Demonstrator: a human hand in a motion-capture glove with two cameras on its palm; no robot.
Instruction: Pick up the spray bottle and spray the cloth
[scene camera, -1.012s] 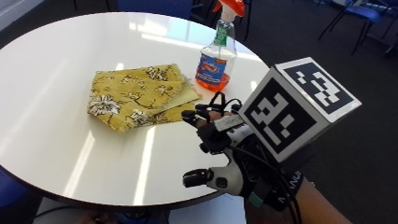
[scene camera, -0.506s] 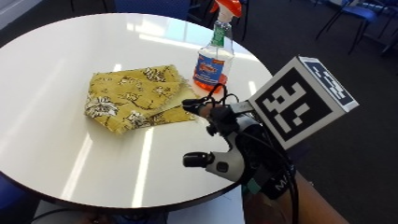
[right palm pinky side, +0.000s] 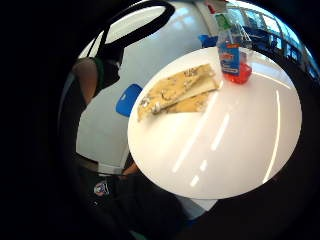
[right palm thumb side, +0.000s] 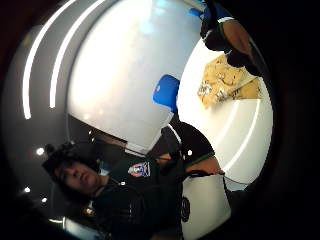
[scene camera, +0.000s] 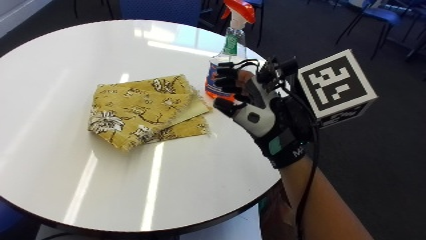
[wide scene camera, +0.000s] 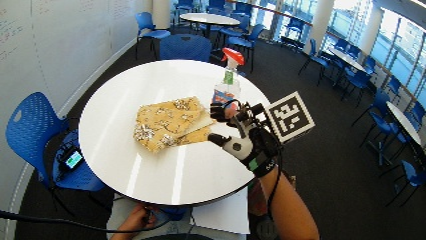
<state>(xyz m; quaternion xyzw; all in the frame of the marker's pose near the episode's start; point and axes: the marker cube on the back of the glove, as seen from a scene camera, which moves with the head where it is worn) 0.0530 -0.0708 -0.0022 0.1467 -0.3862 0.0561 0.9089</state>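
The hand (scene camera: 256, 102) hangs spread wide, holding nothing, just beside the spray bottle (scene camera: 225, 65). A glancing contact could topple the upright bottle off the nearby counter (scene camera: 80, 60) edge or onto the cloth (scene camera: 143, 110).

The gloved right hand (scene camera: 256, 102) hovers above the table edge, forearm raised, fingers spread, gripping nothing.

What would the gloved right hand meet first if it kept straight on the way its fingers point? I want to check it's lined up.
Probably the spray bottle: the right hand has its fingers spread toward its lower body, just short of it. The cloth lies off to the side.
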